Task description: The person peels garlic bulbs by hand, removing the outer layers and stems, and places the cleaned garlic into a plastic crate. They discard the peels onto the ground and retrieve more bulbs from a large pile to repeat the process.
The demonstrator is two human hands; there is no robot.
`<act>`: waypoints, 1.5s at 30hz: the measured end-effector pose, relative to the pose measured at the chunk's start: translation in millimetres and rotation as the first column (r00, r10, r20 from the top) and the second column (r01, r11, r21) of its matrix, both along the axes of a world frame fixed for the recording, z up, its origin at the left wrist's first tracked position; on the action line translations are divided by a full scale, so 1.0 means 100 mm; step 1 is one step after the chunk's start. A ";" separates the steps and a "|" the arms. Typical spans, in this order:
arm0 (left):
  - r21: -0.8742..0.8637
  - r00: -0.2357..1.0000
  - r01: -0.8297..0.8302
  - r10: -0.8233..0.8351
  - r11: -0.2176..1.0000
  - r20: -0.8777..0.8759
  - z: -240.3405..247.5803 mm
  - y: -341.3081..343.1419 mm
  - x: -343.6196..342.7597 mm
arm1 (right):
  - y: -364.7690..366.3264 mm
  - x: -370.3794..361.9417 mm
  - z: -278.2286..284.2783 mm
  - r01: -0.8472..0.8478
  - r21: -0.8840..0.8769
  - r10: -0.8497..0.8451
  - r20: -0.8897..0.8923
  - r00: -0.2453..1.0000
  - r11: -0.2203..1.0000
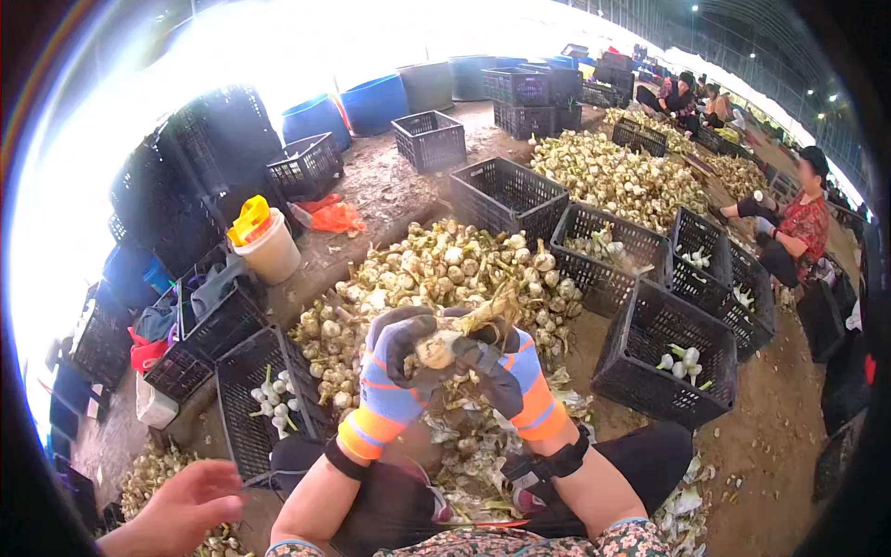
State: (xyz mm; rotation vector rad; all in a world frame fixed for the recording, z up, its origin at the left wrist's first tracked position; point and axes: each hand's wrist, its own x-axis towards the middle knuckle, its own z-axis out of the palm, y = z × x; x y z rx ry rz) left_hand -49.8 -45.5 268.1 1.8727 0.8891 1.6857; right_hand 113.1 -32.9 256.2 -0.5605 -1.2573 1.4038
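Note:
I hold a garlic bulb (436, 350) in front of me, its dry, papery stalk pointing up and to the right. My left hand (402, 351), in a blue and orange glove with dark fingers, is closed around the bulb's left side. My right hand (497, 373), gloved the same way, has its fingers closed on the bulb's right side, near the base of the stalk. Just beyond both hands rises a heap of unpeeled garlic bulbs (445, 265). Loose skins and leaves (478, 464) lie between my legs.
A black crate (269, 395) with white bulbs stands left, another crate (664, 357) right. Another person's bare hand (190, 506) reaches in at lower left. A white bucket (269, 246) stands beyond the left crates. A person in red (806, 227) sits far right.

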 end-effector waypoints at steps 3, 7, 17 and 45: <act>0.174 0.896 -0.164 0.221 0.971 -0.385 -0.06 -0.05 -0.05 | -0.10 -0.06 0.10 -0.037 -0.169 -0.003 -0.233 0.972 0.985; -0.074 0.996 0.092 -0.093 0.993 -0.001 -0.32 0.03 0.09 | -0.05 0.14 -0.22 -0.083 -0.135 0.056 -0.191 0.980 0.987; -0.471 0.887 0.339 -0.111 0.814 0.448 -0.62 -0.10 -0.03 | 0.02 0.05 -0.57 0.160 0.041 -0.164 0.179 0.970 0.986; -0.709 0.869 0.416 -0.019 0.569 0.495 -0.31 -1.49 -0.93 | 0.48 0.11 -1.08 0.274 0.190 -0.277 0.903 0.329 0.943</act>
